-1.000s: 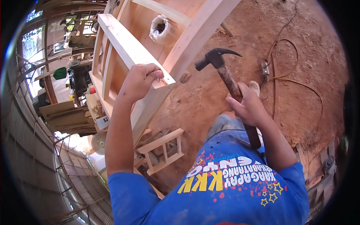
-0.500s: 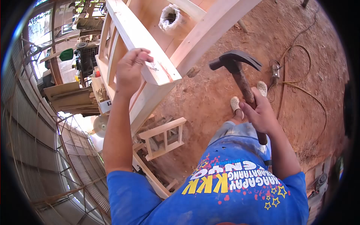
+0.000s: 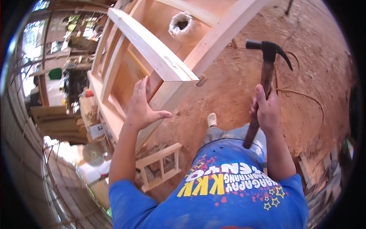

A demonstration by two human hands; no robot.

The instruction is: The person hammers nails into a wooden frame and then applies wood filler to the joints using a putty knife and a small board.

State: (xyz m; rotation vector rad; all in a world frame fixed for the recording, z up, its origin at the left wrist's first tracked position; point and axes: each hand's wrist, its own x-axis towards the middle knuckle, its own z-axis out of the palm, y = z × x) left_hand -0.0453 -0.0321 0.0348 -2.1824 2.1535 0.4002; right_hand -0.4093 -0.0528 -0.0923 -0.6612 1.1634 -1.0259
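The right hand (image 3: 268,110) grips the hammer (image 3: 267,72) mid-handle, seemingly for balance, while the left hand (image 3: 141,110), fingers spread, is released beside the wooden frame's (image 3: 150,42) near corner.

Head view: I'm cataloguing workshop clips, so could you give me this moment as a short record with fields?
Right hand: gripping the hammer by its handle
Hammer pose: head away from the body, claw toward the picture's right
Left hand: open, thumb spread, nothing visible in it
Nearest left hand: end of a pale wooden beam; contact unclear
Lower down: small ladder-like wooden frame
Ground: reddish-brown
Clothing: blue printed shirt
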